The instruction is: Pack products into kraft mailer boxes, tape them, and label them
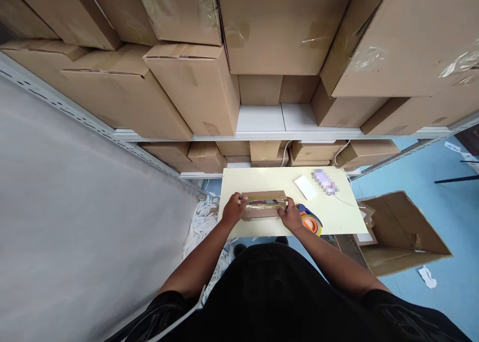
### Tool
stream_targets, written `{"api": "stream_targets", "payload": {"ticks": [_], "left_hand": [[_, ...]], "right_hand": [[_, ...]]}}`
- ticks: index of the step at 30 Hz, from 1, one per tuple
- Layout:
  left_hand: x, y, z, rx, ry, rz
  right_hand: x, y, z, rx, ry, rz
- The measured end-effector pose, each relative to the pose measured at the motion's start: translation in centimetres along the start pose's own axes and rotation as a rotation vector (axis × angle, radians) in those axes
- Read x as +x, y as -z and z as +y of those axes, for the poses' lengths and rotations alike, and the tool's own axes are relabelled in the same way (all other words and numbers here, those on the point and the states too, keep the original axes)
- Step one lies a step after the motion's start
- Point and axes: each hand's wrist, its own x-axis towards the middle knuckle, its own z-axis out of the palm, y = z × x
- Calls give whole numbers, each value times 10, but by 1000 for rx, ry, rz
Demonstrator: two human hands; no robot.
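A small cardboard box [262,213] lies on the pale yellow table [337,217], with clear tape along its top and a gap showing something colourful inside. My left hand [233,210] grips the box's left end, thumb on top. At the right end, my right hand [291,216] holds it with bent fingers. Just right of that hand rests a blue tape dispenser with a roll of tape [311,223], its core orange. Behind it lie a flat white rectangular item [305,187] and a blurred-out purple item [325,181] with a cable.
Shelves [262,136] packed with cardboard boxes [194,87] rise behind the table. A large open carton [407,232] stands on the blue floor to the right. White paper scraps [202,222] pile up at the left, beside a grey wall [93,207].
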Motion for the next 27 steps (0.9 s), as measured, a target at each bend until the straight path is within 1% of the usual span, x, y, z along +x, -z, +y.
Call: {"api": "stream_targets", "payload": {"ticks": [2, 4, 6, 7, 9, 10, 11, 12, 13, 14, 15, 16, 17, 19, 21, 23, 25, 26, 27], "left_hand": [[0, -6, 1, 60, 29, 19], [-1, -10, -2, 113, 51, 15], [-1, -13, -6, 170, 55, 4], [-2, -13, -7, 204, 40, 5], [-3, -12, -5, 300, -50, 31], [-4, -11, -1, 361, -127, 43], [-4, -11, 3, 424, -222, 38], [-5, -11, 9, 483, -320, 8], [-6, -12, 15, 530, -403, -45], [-8, -14, 21, 563, -455, -112], [-10, -16, 27, 579, -470, -174], [-12, -19, 33, 579, -446, -217], [-14, -22, 37, 563, -391, -229], [-18, -25, 44, 468, -252, -182], [-19, -25, 48, 301, -133, -116], [-19, -22, 50, 118, -43, -99], [-17, -19, 49, -47, 49, -120], [-16, -18, 49, -126, 99, -130], [-15, -17, 48, -207, 149, -132]], "right_hand": [[-4, 0, 5, 63, 11, -5], [-10, 6, 19, 116, 35, -3], [-18, 19, 40, 28, 58, 43], [-21, 27, 52, -85, 54, 78], [-24, 44, 75, -360, -22, 113], [-22, 52, 85, -480, -88, 85], [-18, 58, 92, -568, -158, 26], [-12, 63, 98, -621, -223, -51], [-4, 66, 103, -643, -272, -125], [4, 67, 105, -643, -301, -185], [12, 67, 107, -635, -312, -222], [19, 67, 109, -629, -315, -236], [24, 67, 110, -624, -311, -240], [27, 69, 114, -603, -282, -245], [21, 76, 117, -551, -254, -218], [10, 88, 117, -463, -234, -128], [-1, 102, 106, -377, -175, -6], [-5, 109, 96, -346, -104, 51], [-8, 113, 82, -332, 1, 99]]}}
